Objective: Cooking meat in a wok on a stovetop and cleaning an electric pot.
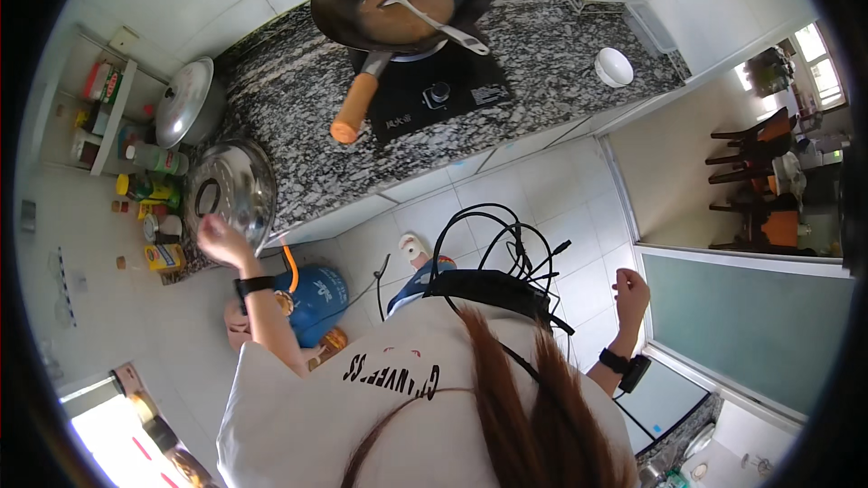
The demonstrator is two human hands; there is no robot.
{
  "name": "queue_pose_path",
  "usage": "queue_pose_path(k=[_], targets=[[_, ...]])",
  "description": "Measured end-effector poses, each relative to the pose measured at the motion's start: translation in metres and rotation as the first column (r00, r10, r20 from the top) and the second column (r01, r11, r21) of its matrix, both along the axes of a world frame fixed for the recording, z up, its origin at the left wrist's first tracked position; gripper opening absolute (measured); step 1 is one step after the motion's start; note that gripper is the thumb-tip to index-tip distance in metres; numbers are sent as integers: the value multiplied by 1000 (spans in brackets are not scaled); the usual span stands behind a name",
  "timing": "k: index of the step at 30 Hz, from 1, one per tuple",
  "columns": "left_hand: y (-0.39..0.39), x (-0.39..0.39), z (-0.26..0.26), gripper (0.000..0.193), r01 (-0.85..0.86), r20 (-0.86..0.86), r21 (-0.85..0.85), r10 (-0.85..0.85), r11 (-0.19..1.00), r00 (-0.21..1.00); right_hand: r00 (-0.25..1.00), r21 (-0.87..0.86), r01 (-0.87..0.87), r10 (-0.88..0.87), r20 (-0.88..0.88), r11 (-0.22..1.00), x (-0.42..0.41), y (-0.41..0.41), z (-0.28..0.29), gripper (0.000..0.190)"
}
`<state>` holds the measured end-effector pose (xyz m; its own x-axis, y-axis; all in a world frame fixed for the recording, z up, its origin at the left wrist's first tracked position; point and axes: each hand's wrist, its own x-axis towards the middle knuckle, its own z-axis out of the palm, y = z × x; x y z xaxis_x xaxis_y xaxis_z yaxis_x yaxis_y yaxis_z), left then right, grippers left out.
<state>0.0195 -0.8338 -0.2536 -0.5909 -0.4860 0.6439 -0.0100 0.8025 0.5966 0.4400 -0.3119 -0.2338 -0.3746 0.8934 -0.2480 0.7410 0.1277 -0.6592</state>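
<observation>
My left hand [222, 241], with a black band at the wrist, is over the near edge of a shiny metal wok lid [247, 173] at the left end of the counter. Its fingers are curled close to the lid's dark loop handle [207, 197]; whether they touch it cannot be made out. Out to the right, above the floor, my right hand [631, 288] has its fingers curled in with nothing seen in them. A dark wok [332, 7] with a wooden handle [355, 108] sits on a black cooktop [468, 91]. Brownish liquid [380, 24] and a metal spatula [424, 17] are in it.
A white bowl [614, 68] stands right on the granite counter [298, 108]. At left are a lidded aluminium pot [186, 102] and several bottles and jars. A blue gas cylinder [322, 305] stands below. Black cables [512, 244] loop at my waist beside a sliding door [725, 325].
</observation>
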Motion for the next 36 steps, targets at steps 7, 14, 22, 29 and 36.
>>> queue_pose_path(k=[7,14,22,29,36], targets=[[158,116,-71,20,124,245,368,-225,922,943,982,-71,173,-177,-63,982,121,30,-23,23],[283,160,-89,16,346,250,492,-510,799,823,930,-114,364,-366,0,924,238,55,-43,26],[406,199,-59,19,374,294,773,-812,512,505,822,-161,558,-569,-32,814,287,56,-59,17],[526,208,-66,20,307,289,867,-899,392,330,757,-231,639,-653,16,734,291,73,-82,22],[665,193,-78,25,266,281,925,-960,273,6,666,-185,735,-746,20,652,268,133,-68,27]])
